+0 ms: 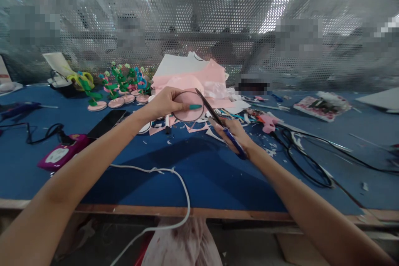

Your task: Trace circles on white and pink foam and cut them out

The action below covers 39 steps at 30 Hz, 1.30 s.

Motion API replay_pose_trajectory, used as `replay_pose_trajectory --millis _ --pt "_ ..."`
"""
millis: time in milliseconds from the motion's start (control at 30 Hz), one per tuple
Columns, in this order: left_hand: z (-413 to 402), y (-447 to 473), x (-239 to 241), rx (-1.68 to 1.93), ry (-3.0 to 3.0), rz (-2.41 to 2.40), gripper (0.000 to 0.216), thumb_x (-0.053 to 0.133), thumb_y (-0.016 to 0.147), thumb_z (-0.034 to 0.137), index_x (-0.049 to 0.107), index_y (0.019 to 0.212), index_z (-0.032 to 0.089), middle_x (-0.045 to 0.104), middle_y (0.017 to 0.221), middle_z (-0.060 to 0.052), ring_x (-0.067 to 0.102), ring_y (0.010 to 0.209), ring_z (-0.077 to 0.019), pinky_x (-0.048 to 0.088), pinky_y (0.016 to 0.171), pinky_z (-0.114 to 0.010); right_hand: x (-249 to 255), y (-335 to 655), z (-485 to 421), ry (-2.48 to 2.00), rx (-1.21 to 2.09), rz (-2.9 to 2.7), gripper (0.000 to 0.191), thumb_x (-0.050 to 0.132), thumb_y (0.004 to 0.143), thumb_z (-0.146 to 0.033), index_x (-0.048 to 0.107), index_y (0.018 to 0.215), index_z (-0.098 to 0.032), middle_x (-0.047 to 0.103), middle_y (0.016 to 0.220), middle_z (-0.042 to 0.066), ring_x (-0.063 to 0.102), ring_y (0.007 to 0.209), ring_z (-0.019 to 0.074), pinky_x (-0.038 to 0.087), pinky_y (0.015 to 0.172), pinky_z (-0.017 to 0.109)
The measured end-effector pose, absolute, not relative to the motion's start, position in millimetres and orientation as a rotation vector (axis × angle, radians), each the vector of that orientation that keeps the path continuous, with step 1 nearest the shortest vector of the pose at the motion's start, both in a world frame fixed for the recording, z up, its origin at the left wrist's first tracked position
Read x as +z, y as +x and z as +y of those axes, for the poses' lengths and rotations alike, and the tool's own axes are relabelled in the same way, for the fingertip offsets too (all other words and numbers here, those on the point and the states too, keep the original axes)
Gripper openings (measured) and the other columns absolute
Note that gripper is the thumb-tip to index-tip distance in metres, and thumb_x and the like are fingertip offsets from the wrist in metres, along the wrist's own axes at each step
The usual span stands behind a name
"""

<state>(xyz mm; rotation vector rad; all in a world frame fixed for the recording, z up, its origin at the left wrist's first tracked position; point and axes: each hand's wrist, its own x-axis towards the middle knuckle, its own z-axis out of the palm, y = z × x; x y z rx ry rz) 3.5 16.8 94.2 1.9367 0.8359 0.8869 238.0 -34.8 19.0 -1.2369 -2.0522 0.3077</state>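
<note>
My left hand (pixel 165 102) holds a round pink disc (pixel 188 108) with a dark traced outline, thumb on its face. My right hand (pixel 232 133) grips blue-handled scissors (pixel 215 118) whose dark blades point up and left, their tips touching the disc's upper right edge. Both hands hover above the blue table (pixel 199 174), over white and pink paper scraps (pixel 193 128).
A stack of pink and white sheets (pixel 193 77) lies behind the hands. Small green and pink craft figures (pixel 120 87) stand at left. A phone (pixel 106 122), a magenta device (pixel 62 151), a white cable (pixel 174 174) and black cables (pixel 308 162) lie around. A perforated screen (pixel 199 16) closes the back.
</note>
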Motion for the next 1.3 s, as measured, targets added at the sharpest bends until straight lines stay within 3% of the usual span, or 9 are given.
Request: replay_pose_trajectory --millis 267,400,467,533,700,900,1167,1300 --pt "16.0 9.0 89.0 1.011 1.816 0.945 0.023 0.083 0.067 0.025 0.071 0.077 0.008 0.057 0.056 0.001 0.05 0.048 -0.0063 0.039 0.046 -0.019 22.9 238.8 -30.7 -1.425 0.124 -2.026 0.061 0.034 0.085 -0.073 0.053 0.062 -0.02 0.05 0.056 0.004 0.048 0.055 0.0165 0.035 0.056 0.028" --pt "10.5 22.3 72.0 1.058 1.433 0.923 0.024 0.066 0.085 0.022 0.067 0.107 0.012 0.065 0.062 0.0 0.058 0.043 -0.0091 0.048 0.044 -0.02 23.5 241.2 -23.9 -1.76 -0.082 -1.917 0.056 0.04 0.089 -0.066 0.063 0.073 -0.017 0.066 0.069 0.013 0.059 0.065 0.0233 0.037 0.061 0.03" --pt "7.4 29.2 57.3 1.061 1.248 0.874 0.03 0.062 0.087 0.016 0.062 0.116 0.015 0.071 0.073 -0.003 0.066 0.05 -0.0119 0.055 0.049 -0.022 24.0 241.8 -22.2 -1.92 -0.125 -1.844 0.053 0.043 0.091 -0.061 0.068 0.08 -0.015 0.071 0.078 0.017 0.064 0.074 0.0271 0.038 0.062 0.031" --pt "4.4 34.9 40.3 1.062 1.128 0.791 0.03 0.065 0.081 0.008 0.063 0.111 0.014 0.075 0.087 -0.006 0.073 0.064 -0.0152 0.06 0.059 -0.024 24.9 241.6 -22.1 -2.005 -0.129 -1.771 0.05 0.046 0.091 -0.058 0.07 0.087 -0.014 0.073 0.084 0.019 0.066 0.08 0.0295 0.038 0.062 0.031" --pt "2.0 40.7 6.6 1.003 1.001 0.756 0.032 0.069 0.073 -0.002 0.06 0.101 0.012 0.074 0.08 -0.006 0.075 0.068 -0.0166 0.062 0.065 -0.024 27.8 239.1 -24.8 -2.027 -0.097 -1.743 0.048 0.048 0.092 -0.054 0.072 0.093 -0.012 0.074 0.09 0.02 0.068 0.087 0.0312 0.037 0.061 0.03" --pt "8.3 40.2 -1.9 1.083 0.97 0.745 0.046 0.075 0.06 -0.006 0.06 0.099 0.014 0.073 0.09 -0.003 0.074 0.083 -0.0186 0.059 0.094 -0.044 27.9 237.8 -25.0 -2.148 -0.043 -1.771 0.043 0.053 0.088 -0.048 0.074 0.086 -0.01 0.074 0.087 0.021 0.069 0.084 0.0326 0.035 0.057 0.03" --pt "9.4 40.1 -1.8 1.075 0.991 0.748 0.051 0.076 0.056 -0.008 0.058 0.098 0.015 0.072 0.098 -0.003 0.073 0.083 -0.0156 0.06 0.093 -0.04 25.1 240.9 -20.3 -2.056 -0.042 -1.86 0.029 0.069 0.076 -0.041 0.067 0.065 -0.015 0.067 0.065 0.012 0.067 0.071 0.0283 0.04 0.059 0.03" --pt "8.5 39.8 2.8 1.028 0.95 0.73 0.025 0.069 0.077 0.004 0.057 0.095 0.017 0.073 0.092 -0.003 0.074 0.08 -0.015 0.062 0.087 -0.034 20.3 243.8 -16.1 -1.96 -0.005 -1.85 0.022 0.074 0.072 -0.035 0.069 0.07 -0.014 0.07 0.069 0.011 0.068 0.074 0.0296 0.045 0.065 0.033"
